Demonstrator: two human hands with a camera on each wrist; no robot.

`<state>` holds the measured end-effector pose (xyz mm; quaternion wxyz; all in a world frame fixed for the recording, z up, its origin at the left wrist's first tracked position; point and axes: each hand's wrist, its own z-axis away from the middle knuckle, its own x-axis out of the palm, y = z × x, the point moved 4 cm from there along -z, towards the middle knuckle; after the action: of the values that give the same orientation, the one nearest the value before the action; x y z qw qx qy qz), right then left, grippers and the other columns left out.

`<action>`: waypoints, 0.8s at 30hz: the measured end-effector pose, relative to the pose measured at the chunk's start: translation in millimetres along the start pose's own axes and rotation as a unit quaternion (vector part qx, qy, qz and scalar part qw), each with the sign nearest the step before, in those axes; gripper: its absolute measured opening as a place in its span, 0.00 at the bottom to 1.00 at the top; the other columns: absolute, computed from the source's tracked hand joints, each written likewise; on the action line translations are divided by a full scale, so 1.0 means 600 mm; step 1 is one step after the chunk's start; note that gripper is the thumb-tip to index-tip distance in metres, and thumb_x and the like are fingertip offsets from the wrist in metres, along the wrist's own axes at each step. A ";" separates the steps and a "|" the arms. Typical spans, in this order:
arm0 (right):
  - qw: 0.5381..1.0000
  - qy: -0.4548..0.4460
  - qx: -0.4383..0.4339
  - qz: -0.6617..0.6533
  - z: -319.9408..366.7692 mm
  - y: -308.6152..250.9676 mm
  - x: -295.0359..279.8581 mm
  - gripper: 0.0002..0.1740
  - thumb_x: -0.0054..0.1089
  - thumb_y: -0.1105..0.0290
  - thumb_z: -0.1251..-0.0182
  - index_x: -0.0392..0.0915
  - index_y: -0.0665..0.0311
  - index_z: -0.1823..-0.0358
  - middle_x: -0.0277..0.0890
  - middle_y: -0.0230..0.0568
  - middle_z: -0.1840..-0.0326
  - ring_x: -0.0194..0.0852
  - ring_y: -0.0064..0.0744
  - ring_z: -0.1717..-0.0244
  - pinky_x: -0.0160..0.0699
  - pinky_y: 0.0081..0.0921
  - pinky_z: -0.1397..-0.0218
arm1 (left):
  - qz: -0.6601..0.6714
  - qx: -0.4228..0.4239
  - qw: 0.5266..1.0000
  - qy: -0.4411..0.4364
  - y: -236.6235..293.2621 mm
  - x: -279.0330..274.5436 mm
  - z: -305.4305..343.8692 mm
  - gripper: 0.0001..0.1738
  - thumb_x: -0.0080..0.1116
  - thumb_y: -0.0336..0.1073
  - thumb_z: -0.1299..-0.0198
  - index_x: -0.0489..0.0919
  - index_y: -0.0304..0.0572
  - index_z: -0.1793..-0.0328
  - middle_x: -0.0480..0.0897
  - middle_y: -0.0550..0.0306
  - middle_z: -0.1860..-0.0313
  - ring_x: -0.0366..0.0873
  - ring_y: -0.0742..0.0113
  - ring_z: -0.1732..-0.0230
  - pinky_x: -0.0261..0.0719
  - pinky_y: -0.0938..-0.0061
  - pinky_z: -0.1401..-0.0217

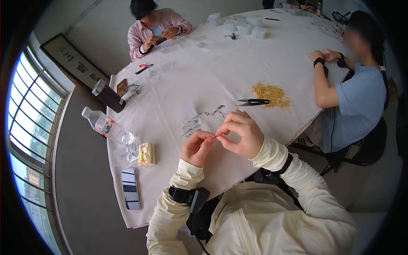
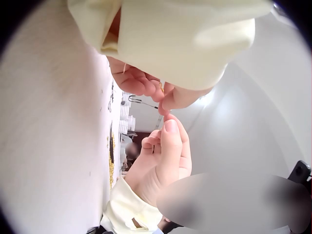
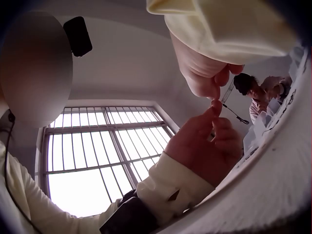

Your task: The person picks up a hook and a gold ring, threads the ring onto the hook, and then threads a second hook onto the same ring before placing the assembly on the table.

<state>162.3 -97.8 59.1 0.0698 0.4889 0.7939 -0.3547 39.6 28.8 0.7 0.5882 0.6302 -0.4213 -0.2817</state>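
In the head view my left hand (image 1: 196, 148) and right hand (image 1: 241, 135) meet over the near table edge, fingertips almost together. Thumb and forefinger of each pinch at one tiny spot. A thin dark wire (image 3: 236, 115) with a looped end juts out from the joined fingertips in the right wrist view. Between my left fingers shows a small gold-coloured bit (image 2: 161, 87). What exactly the pinch holds is mostly hidden; I cannot tell its full shape. Just beyond the hands lie dark twisted wire pieces (image 1: 192, 126) and a clear plastic sheet (image 1: 189, 109).
Black snips (image 1: 255, 102) lie against a heap of gold strands (image 1: 270, 94). Left of me are a phone (image 1: 130, 189), a yellow packet (image 1: 146, 154), a water bottle (image 1: 106, 124) and a dark flask (image 1: 109, 96). Two people work farther round the white-covered table (image 1: 204, 72), near stacked plastic boxes (image 1: 243, 28).
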 end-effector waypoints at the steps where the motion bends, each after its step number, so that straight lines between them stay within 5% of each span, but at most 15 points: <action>1: 1.000 0.000 0.000 0.002 0.000 0.000 -0.001 0.06 0.70 0.75 0.49 0.81 0.56 0.71 0.71 0.26 0.71 0.72 0.30 0.65 0.67 0.30 0.57 | -0.016 0.017 1.000 0.004 0.003 0.000 0.001 0.05 0.57 0.29 0.30 0.81 0.37 0.52 0.80 0.66 0.63 0.71 0.80 0.66 0.71 0.83 0.61; 14: 0.990 0.026 -0.088 0.108 0.001 -0.020 0.001 0.10 0.72 0.74 0.53 0.79 0.55 0.70 0.70 0.25 0.71 0.69 0.29 0.66 0.61 0.30 0.59 | -0.190 0.138 0.971 0.048 0.042 0.011 0.012 0.05 0.59 0.20 0.37 0.81 0.33 0.56 0.79 0.61 0.64 0.73 0.77 0.65 0.72 0.82 0.60; 24: 0.983 0.011 -0.113 0.144 0.005 -0.019 0.005 0.08 0.69 0.73 0.50 0.79 0.55 0.70 0.71 0.26 0.69 0.70 0.30 0.64 0.63 0.31 0.55 | -0.302 0.179 0.933 0.076 0.062 0.022 0.016 0.04 0.65 0.21 0.45 0.84 0.35 0.63 0.76 0.60 0.70 0.72 0.75 0.73 0.71 0.80 0.69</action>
<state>150.8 -100.4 61.2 0.1664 0.5908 0.7511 -0.2433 30.4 14.0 37.5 0.3829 0.8423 -0.2085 -0.3170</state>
